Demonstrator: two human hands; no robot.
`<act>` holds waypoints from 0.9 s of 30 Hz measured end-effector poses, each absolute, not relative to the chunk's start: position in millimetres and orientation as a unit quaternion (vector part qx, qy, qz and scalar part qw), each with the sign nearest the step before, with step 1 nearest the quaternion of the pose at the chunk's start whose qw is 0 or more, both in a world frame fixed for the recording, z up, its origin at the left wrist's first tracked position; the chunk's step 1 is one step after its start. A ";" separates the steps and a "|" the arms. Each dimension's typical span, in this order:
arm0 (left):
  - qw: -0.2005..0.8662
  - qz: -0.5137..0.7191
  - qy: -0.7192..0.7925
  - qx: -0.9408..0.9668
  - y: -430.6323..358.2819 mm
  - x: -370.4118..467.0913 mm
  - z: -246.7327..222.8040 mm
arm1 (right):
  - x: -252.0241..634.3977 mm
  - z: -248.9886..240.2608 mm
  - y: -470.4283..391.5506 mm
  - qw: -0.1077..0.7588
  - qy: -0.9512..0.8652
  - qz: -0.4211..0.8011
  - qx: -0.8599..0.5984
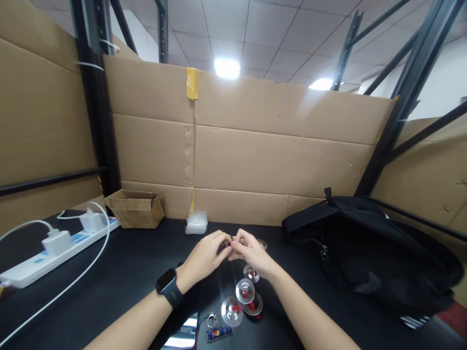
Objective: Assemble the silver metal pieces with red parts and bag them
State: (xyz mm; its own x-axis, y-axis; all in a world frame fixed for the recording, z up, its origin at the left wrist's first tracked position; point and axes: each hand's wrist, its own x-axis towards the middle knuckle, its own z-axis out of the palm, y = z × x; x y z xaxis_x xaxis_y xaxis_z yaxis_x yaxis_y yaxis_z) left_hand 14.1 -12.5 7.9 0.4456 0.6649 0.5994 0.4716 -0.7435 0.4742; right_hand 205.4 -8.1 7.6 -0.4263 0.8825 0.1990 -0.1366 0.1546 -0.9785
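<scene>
A: Pos. of piece + fingers?

B: Small piece (230, 242) approx. mid-frame, a bit below centre, betw. both hands. Left hand (207, 252): fingers narrow, thumb + index pinching it. Right hand (251, 253): also narrow, tips bunched on same piece. Mostly covered, so exact shape n/a.

A: Nearby?

B: Four shiny discs (228, 317) w/ red bits, lower centre of frame, close together, some overlapping. Prob. a fifth disc (263, 244) just beyond right hand, partly hidden. Keyring (212, 320) + small clear case (219, 333) at bottom centre.

A: Rec. technique?

B: Judgement only: piece looks tiny, so light pinch. Left hand best kept as the fixed side, right hand making small adj. one at a time. Forearms braced on table (134, 257) would prob. cut shake.

A: Main risk?

B: Slip, prob.; a dropped piece could land among discs + be hard to spot. Working low, over bare table left of discs, seems safer. Also, fingertips block the view; slight tilt of wrists should help w/ checking alignment.
</scene>
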 end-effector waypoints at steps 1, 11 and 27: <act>0.121 0.417 0.341 0.834 -11.7 15.0 6.9 | 205.0 8.8 -9.3 0.443 -0.618 0.578 -0.295; 0.196 0.439 0.374 0.793 -13.0 15.5 12.7 | 212.1 18.7 -10.8 0.437 -0.639 0.559 -0.296; 0.197 0.393 0.343 0.830 -31.5 -16.1 48.0 | 318.5 -8.3 55.4 0.275 -0.747 0.157 -0.585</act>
State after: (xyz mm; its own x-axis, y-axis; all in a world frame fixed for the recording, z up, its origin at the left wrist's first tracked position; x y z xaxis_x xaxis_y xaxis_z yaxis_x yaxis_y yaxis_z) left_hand -16.1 -31.5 48.0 0.4558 0.7246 0.5169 0.4143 -0.6867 0.5973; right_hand 318.5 55.4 -8.3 -0.1647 0.9598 0.2274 0.7868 0.2669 -0.5565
